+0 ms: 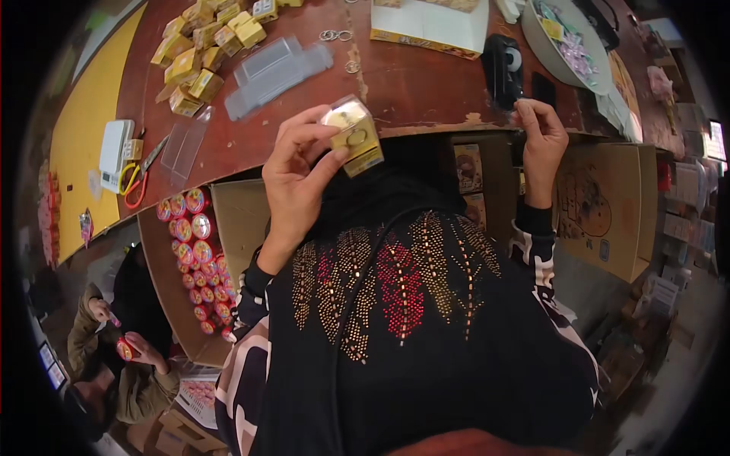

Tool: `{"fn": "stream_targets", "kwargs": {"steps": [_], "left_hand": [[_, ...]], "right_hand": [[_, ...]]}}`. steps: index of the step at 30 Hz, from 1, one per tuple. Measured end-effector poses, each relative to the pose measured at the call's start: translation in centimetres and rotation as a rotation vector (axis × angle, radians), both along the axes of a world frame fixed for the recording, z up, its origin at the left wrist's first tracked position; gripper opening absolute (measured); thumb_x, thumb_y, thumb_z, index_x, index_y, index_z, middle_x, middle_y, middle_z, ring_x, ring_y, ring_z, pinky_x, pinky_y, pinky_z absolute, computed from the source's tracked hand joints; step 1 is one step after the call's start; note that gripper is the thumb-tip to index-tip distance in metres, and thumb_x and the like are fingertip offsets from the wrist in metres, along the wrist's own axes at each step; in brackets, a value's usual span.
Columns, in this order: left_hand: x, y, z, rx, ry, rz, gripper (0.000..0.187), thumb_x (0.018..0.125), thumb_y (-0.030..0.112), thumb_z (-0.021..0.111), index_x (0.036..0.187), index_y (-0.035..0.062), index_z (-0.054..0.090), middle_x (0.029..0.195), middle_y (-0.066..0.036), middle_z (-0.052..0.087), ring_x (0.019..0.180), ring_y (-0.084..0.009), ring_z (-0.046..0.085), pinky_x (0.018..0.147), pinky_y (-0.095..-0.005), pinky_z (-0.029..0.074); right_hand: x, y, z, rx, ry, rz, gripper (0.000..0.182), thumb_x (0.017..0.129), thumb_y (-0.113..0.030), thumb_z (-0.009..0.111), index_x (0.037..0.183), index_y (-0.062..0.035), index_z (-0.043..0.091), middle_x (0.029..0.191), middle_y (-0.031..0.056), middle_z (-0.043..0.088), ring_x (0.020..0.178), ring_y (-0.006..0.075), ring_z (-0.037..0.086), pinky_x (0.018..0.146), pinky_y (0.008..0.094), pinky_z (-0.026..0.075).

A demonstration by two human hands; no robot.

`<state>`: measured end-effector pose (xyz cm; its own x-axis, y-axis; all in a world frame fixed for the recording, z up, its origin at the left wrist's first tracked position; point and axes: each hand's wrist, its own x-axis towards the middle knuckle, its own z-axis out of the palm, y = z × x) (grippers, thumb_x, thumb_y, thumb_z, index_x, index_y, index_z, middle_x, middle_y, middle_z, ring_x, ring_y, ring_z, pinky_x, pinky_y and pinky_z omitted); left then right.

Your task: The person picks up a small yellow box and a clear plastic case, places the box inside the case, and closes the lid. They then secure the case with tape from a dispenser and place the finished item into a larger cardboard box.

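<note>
My left hand (296, 171) has the small yellow box (354, 138) in a fingertip grip, left of the black tape dispenser (503, 72) and at the desk (426, 95) edge. My right hand (541, 144) pinches its fingertips shut just beside the dispenser; I can't tell whether tape is between them. Farther left of it lie clear plastic pieces (277, 72). I judge that the box's glossy cover could slip, dropping it past the edge, if those fingers slacken.

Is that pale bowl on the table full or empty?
Not empty: the pale bowl has shiny wrapped pieces lying inside. How deep they go, I cannot tell.
</note>
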<state>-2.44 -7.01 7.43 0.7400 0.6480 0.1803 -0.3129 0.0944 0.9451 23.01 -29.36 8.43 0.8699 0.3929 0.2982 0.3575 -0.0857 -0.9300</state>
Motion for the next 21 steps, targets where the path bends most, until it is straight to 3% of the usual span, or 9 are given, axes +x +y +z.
{"fn": "stream_targets", "kwargs": {"steps": [1,3,4,6,7,9,20,21], "left_hand": [[0.3,0.0,0.2,0.15,-0.014,0.038,0.028,0.084,-0.01,0.067,0.11,0.0012,0.063,0.131,-0.013,0.051,0.122,-0.0229,0.054,0.099,-0.034,0.05],[0.7,0.0,0.5,0.25,-0.004,0.072,0.027,0.083,-0.009,0.068,0.108,0.0017,0.064,0.131,-0.014,0.05,0.12,-0.0249,0.055,0.098,-0.0355,0.051],[0.8,0.0,0.7,0.362,0.023,0.103,0.028,0.082,-0.009,0.069,0.107,0.0024,0.066,0.131,-0.015,0.049,0.119,-0.0259,0.056,0.097,-0.0361,0.051],[1.1,-0.2,1.1,0.474,0.053,0.137,0.028,0.081,-0.01,0.07,0.106,0.0031,0.067,0.132,-0.016,0.049,0.118,-0.027,0.057,0.097,-0.0368,0.051],[1.2,-0.3,1.1,0.558,0.049,0.163,0.029,0.08,-0.01,0.07,0.105,0.0037,0.068,0.132,-0.016,0.049,0.117,-0.028,0.058,0.096,-0.0369,0.051],[1.2,-0.4,1.1,0.642,0.048,0.187,0.029,0.079,-0.01,0.071,0.104,0.0043,0.069,0.132,-0.017,0.049,0.116,-0.029,0.058,0.095,-0.0371,0.052],[1.3,-0.6,0.7,0.747,0.015,0.251,0.029,0.076,-0.011,0.073,0.1,0.0057,0.072,0.131,-0.016,0.048,0.114,-0.0302,0.059,0.091,-0.0377,0.054],[1.2,-0.6,0.7,0.746,0.015,0.251,0.029,0.076,-0.011,0.073,0.1,0.0057,0.072,0.131,-0.016,0.048,0.114,-0.0302,0.059,0.091,-0.0377,0.054]], "right_hand": [[-2.0,1.3,1.0,0.008,0.013,0.008,0.009,0.093,-0.006,0.065,0.097,0.0016,0.07,0.091,0.0048,0.069,0.075,0.0079,0.062,0.069,0.0209,0.05],[-5.2,3.4,2.5,0.093,0.213,0.374,0.024,0.094,-0.005,0.064,0.117,0.0006,0.065,0.084,0.0055,0.069,0.073,0.0099,0.063,0.068,0.0216,0.052],[-6.5,4.5,3.2,0.097,0.211,0.375,0.024,0.094,-0.005,0.064,0.117,0.0006,0.065,0.084,0.0055,0.069,0.073,0.0099,0.063,0.068,0.0216,0.052],[-8.8,6.5,4.0,0.18,0.414,0.608,0.048,0.094,-0.003,0.062,0.14,-0.0013,0.047,0.083,0.0071,0.067,0.072,0.0111,0.064,0.067,0.0228,0.054],[-9.3,7.3,3.8,0.182,0.415,0.611,0.048,0.094,-0.003,0.062,0.14,-0.0013,0.047,0.083,0.0071,0.067,0.072,0.0111,0.064,0.067,0.0228,0.054],[-10.1,8.7,3.1,0.234,0.521,0.693,0.062,0.095,-0.002,0.061,0.149,-0.004,0.032,0.083,0.0078,0.067,0.072,0.011,0.063,0.066,0.0233,0.054],[-11.0,10.2,2.4,0.116,0.577,0.669,0.051,0.095,-0.009,0.063,0.141,-0.0031,0.04,0.085,0.0067,0.066,0.071,0.0099,0.062,0.064,0.0222,0.053],[-10.9,10.2,2.1,0.001,0.443,0.595,0.048,0.093,-0.008,0.066,0.135,-0.0025,0.045,0.087,0.0077,0.067,0.073,0.0121,0.064,0.065,0.0239,0.054]]}}
